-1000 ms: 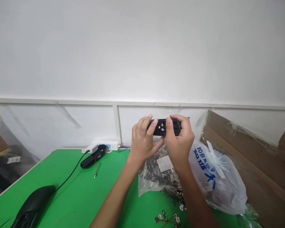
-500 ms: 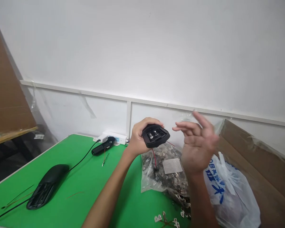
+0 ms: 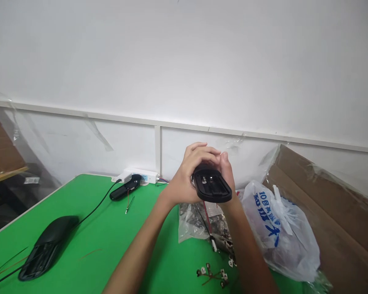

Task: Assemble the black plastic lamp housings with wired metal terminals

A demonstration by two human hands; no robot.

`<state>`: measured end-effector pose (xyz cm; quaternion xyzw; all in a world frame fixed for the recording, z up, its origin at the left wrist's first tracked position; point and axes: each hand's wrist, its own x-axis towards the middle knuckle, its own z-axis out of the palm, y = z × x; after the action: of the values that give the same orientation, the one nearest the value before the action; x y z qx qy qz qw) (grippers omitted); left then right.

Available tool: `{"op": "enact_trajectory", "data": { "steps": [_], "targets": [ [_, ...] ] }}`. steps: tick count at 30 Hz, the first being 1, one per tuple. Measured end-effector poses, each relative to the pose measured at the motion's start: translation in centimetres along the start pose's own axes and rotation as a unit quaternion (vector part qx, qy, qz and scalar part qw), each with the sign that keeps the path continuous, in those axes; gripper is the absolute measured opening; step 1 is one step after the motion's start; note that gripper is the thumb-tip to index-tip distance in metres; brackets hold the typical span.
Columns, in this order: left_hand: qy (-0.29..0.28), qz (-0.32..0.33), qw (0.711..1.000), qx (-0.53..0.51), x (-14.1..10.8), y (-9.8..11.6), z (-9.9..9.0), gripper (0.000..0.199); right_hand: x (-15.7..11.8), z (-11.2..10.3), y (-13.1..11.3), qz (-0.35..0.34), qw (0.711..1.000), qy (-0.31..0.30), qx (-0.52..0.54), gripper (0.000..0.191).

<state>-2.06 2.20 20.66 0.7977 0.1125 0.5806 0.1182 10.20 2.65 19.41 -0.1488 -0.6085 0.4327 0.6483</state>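
The left hand (image 3: 182, 181) and right hand (image 3: 227, 175) grips pinch a flat black plastic oval housing (image 3: 211, 185) at twelve o'clock, its thin red wire (image 3: 206, 212) hanging free.

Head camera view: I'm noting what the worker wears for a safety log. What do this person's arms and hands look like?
Both forearms are bare, with no sleeves in view. The left hand and right hand wear no gloves, and no watch or bracelet shows on either wrist. No tape or cables run along the arms.
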Motion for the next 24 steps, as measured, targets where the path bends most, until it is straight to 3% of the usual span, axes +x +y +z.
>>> {"op": "enact_trajectory", "data": {
  "steps": [4, 8, 11, 15, 19, 22, 24],
  "targets": [
    [-0.001, -0.095, 0.993, -0.071, -0.3, 0.1, -0.1, 0.076, -0.3, -1.4, -0.1, 0.007, 0.996, -0.024, -0.080, 0.071],
    [-0.044, -0.174, 0.980, -0.081, -0.7, -0.1, -0.3, 0.094, -0.9, -2.3, -0.5, 0.000, 0.993, -0.029, -0.118, 0.070],
    [-0.070, -0.196, 0.978, -0.032, -0.9, -0.4, -0.2, 0.108, -1.2, -2.4, -0.7, -0.086, 0.987, -0.005, -0.133, 0.072],
    [-0.096, -0.176, 0.979, 0.018, -0.9, -0.1, -0.1, 0.114, -1.4, -2.3, -1.3, -0.216, 0.951, 0.022, -0.219, 0.075],
    [-0.052, -0.102, 0.991, 0.073, -0.6, 0.6, 0.8, 0.089, -1.2, -3.1, -2.5, -0.271, 0.924, 0.038, -0.268, 0.071],
    [0.027, -0.022, 0.993, 0.114, -0.4, 1.0, 2.3, 0.052, -1.0, -3.9, -3.3, -0.271, 0.930, 0.069, -0.238, 0.071],
    [0.048, 0.015, 0.990, 0.133, -0.5, 1.1, 3.6, 0.030, -0.9, -4.2, -3.6, -0.257, 0.943, 0.079, -0.197, 0.073]
  ]
}}
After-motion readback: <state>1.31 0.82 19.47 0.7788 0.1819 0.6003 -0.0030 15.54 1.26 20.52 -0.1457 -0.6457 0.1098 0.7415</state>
